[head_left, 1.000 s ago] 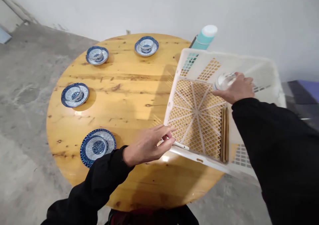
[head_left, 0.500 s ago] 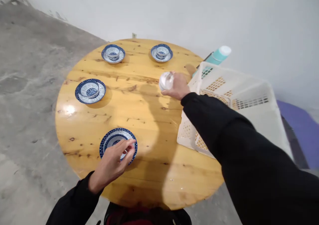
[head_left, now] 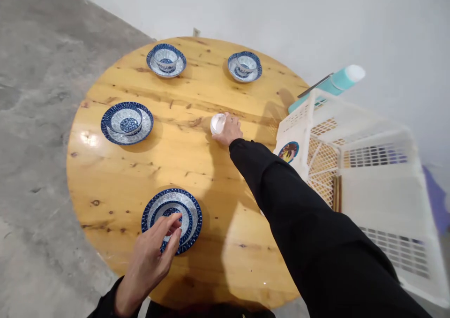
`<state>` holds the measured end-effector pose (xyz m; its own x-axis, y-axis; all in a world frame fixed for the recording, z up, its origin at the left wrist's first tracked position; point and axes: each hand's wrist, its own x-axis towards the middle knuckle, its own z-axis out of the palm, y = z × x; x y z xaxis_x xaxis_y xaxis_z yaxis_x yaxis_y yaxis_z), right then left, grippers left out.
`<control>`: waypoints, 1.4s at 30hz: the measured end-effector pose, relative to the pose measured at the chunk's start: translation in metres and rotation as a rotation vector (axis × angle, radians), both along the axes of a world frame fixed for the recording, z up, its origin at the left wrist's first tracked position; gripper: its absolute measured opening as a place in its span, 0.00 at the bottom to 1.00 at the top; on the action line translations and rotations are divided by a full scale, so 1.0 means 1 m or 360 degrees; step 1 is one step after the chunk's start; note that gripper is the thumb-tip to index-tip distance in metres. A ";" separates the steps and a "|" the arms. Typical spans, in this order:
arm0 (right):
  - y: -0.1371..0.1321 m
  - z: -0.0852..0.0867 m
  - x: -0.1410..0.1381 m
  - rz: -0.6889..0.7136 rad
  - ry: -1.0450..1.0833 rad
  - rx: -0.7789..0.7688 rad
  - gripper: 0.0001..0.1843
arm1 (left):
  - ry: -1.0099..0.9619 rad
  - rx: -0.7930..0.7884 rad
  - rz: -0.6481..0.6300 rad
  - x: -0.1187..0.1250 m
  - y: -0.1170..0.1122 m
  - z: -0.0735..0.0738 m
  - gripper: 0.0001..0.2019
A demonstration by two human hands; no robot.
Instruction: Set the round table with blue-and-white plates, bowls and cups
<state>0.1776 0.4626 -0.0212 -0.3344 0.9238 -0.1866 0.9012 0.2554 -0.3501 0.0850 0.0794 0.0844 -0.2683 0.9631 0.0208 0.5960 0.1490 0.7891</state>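
Observation:
My right hand [head_left: 231,129] is closed around a small whitish, see-through cup [head_left: 217,124] near the middle of the round wooden table. Whether the cup touches the tabletop, I cannot tell. My left hand [head_left: 151,250] hovers over the near blue-and-white plate [head_left: 170,193] and the bowl [head_left: 188,217] standing on it. Its fingers are loosely curled, thumb apart, with nothing visible between them. Part of that bowl and plate is hidden by the left hand.
Three more plates with bowls stand at the left [head_left: 128,139], back left [head_left: 166,61] and back right [head_left: 245,67] of the table [head_left: 172,161]. A white plastic basket [head_left: 383,182] occupies the right side, with a turquoise cylinder [head_left: 342,79] behind it.
My right hand has brought the cup left and away from the basket, toward the table's middle. My left hand stays over the near bowl. The view has shifted slightly.

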 end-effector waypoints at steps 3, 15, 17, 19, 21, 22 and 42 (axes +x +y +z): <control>0.004 -0.003 -0.008 0.0025 -0.0001 0.0009 0.60 | 0.0009 0.0011 -0.0011 -0.004 0.007 -0.004 0.13; 0.020 -0.014 0.000 0.0149 0.0007 -0.0051 0.73 | 0.0024 0.0028 -0.0131 -0.007 0.028 -0.012 0.14; 0.021 -0.016 0.000 0.0130 -0.0004 -0.0051 0.74 | 0.0035 0.0058 -0.0141 -0.006 0.028 -0.010 0.13; 0.021 -0.013 -0.003 0.0109 -0.0029 -0.0010 0.72 | 0.0054 0.0072 -0.0133 -0.006 0.025 -0.007 0.13; 0.020 -0.007 -0.005 0.0155 -0.0069 0.0095 0.68 | 0.0064 0.0074 -0.0112 -0.006 0.020 -0.005 0.13; 0.019 -0.004 -0.006 0.0216 -0.0094 0.0156 0.65 | 0.0062 0.0076 -0.0096 -0.006 0.017 -0.004 0.13; -0.056 0.033 0.021 0.0254 0.0011 0.0659 0.46 | 0.0027 -0.0019 -0.0072 0.004 -0.053 -0.008 0.14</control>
